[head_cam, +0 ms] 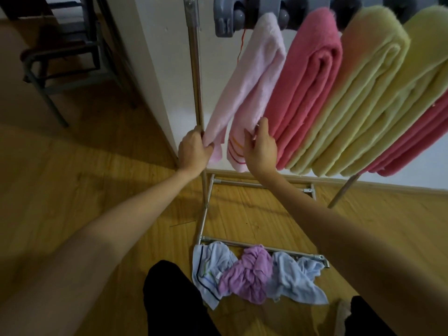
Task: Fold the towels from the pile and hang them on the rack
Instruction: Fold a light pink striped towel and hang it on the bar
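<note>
A light pink towel [252, 76] hangs folded over the rack's top bar at the left end. My left hand [194, 149] grips its lower left corner beside the rack's metal post [195, 69]. My right hand [261, 141] pinches the towel's lower right edge, near its red stripes. To the right on the bar hang a deep pink towel [312, 88], two pale yellow towels [363, 93] and another deep pink one [417, 141]. On the floor lies the pile: a light blue striped towel [211, 272], a purple towel [249, 272] and a light blue towel [293, 277].
The rack's base bars [257, 247] lie on the wooden floor just behind the pile. A white wall stands behind the rack. A dark metal chair [60, 52] stands at the back left. Grey clips [225, 18] hang at the top. My dark trouser legs are at the bottom.
</note>
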Motion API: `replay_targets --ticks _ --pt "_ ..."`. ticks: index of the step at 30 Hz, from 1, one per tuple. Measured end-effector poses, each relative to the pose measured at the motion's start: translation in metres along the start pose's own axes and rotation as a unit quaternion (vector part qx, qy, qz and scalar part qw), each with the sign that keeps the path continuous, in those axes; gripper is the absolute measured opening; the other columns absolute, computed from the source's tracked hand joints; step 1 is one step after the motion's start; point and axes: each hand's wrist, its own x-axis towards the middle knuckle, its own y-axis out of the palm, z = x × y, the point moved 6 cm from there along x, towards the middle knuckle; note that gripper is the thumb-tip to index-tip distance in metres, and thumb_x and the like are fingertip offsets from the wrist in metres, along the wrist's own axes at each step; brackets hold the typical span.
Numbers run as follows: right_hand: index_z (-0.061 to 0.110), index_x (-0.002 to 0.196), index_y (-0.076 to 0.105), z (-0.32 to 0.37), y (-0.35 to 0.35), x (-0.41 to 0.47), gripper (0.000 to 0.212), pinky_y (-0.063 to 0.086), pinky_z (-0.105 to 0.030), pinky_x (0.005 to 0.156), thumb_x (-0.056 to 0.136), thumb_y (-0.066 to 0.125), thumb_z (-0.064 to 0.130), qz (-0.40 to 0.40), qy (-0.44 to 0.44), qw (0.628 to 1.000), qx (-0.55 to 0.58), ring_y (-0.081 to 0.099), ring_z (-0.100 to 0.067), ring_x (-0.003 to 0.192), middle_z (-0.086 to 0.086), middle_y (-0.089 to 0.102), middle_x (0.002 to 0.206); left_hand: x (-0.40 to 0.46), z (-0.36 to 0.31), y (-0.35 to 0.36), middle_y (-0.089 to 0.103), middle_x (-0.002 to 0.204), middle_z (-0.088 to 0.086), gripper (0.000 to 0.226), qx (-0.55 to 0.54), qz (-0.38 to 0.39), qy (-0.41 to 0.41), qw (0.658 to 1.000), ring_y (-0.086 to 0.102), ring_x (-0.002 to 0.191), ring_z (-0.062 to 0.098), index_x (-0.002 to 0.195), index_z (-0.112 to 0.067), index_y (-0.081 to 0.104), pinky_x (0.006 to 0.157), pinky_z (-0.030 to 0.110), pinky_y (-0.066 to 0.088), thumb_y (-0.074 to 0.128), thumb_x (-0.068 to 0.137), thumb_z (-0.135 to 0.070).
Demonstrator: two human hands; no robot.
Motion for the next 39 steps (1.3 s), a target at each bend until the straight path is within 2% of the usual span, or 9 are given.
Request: replay_targets --ticks 2,7,12,16,22,27,30,35,39 --pt "0.005 0.108 0.041 -0.005 0.008 0.001 0.021 0.038 -0.034 0.043 0.094 0.048 0.018 0.003 0.04 0.999 0.005 0.051 -0.023 0.049 -0.003 0.056 0.068 0.0 0.002 -0.005 0.063 0.08 0.005 0.015 0.005 -0.008 0.015 1.0 0.059 0.066 0.018 0.097 -0.005 0.06 0.059 0.029 0.054 0.063 0.086 -0.015" --pt "0.012 0.106 0.056 -0.024 0.023 -0.002 0.022 0.054 -0.037 0.06 0.091 0.055 0.028 0.05 0.135 0.988 -0.048 0.066 -0.024 0.072 0.002 0.069 0.1 -0.004 0.003 -0.004 0.062 0.083 0.007 0.021 0.024 -0.009 0.033 0.999 0.057 0.067 0.018 0.099 -0.005 0.059 0.057 0.026 0.05 0.06 0.09 -0.024" --pt "0.013 0.103 0.057 -0.039 0.023 -0.008 0.019 0.055 -0.045 0.053 0.094 0.044 0.023 0.054 0.182 0.981 -0.044 0.064 -0.023 0.049 -0.002 0.068 0.078 -0.007 0.001 0.005 0.062 0.101 0.013 0.028 0.047 -0.018 0.036 0.998 0.062 0.079 0.023 0.111 -0.004 0.06 0.068 0.03 0.057 0.06 0.091 -0.023" --pt "0.013 0.109 0.054 -0.043 0.014 -0.014 0.023 0.055 -0.043 0.055 0.093 0.047 0.027 0.057 0.162 0.984 -0.051 0.065 -0.027 0.057 -0.003 0.068 0.079 -0.007 -0.003 0.02 0.057 0.109 0.017 0.031 0.076 -0.015 0.026 0.997 0.061 0.085 0.025 0.112 -0.001 0.06 0.071 0.025 0.053 0.064 0.09 -0.022" --pt "0.009 0.11 0.054 -0.044 -0.001 -0.019 0.026 0.051 -0.038 0.058 0.094 0.048 0.029 0.08 0.095 0.988 -0.095 0.065 -0.027 0.068 -0.005 0.07 0.082 -0.023 -0.008 0.07 0.056 0.106 0.013 0.028 0.074 0.082 0.055 0.992 0.058 0.093 0.024 0.111 -0.002 0.055 0.07 0.024 0.049 0.064 0.085 -0.005" --pt "0.01 0.111 0.049 -0.045 -0.004 -0.022 0.038 0.054 -0.041 0.052 0.097 0.041 0.044 0.111 0.073 0.989 -0.072 0.064 -0.025 0.057 -0.004 0.068 0.077 -0.04 -0.019 0.092 0.059 0.098 0.007 0.018 0.039 0.134 0.103 0.985 0.055 0.093 0.02 0.103 -0.007 0.058 0.071 0.024 0.045 0.062 0.086 -0.01" --pt "0.007 0.111 0.05 -0.051 -0.009 -0.023 0.034 0.054 -0.043 0.054 0.097 0.043 0.038 0.116 0.076 0.988 -0.073 0.064 -0.027 0.059 -0.006 0.068 0.078 -0.05 -0.024 0.097 0.057 0.116 0.008 0.033 0.028 0.194 0.11 0.974 0.054 0.104 0.021 0.117 -0.008 0.053 0.079 0.025 0.043 0.064 0.086 -0.013" --pt "0.006 0.104 0.053 -0.071 -0.017 -0.041 0.029 0.052 -0.047 0.056 0.093 0.043 0.03 0.148 0.042 0.983 -0.099 0.065 -0.034 0.065 -0.011 0.069 0.082 -0.068 -0.009 0.106 0.046 0.138 0.013 0.068 0.041 0.288 0.046 0.956 0.044 0.126 0.028 0.144 -0.011 0.033 0.101 0.039 0.042 0.063 0.083 -0.008" --pt "0.008 0.105 0.052 -0.105 -0.025 -0.074 0.024 0.053 -0.044 0.062 0.093 0.045 0.027 0.195 0.037 0.971 -0.129 0.067 -0.031 0.072 -0.007 0.07 0.088 -0.098 0.016 0.118 0.039 0.147 0.013 0.068 0.058 0.318 -0.014 0.946 0.037 0.135 0.028 0.148 -0.011 0.028 0.109 0.041 0.037 0.06 0.087 -0.01"
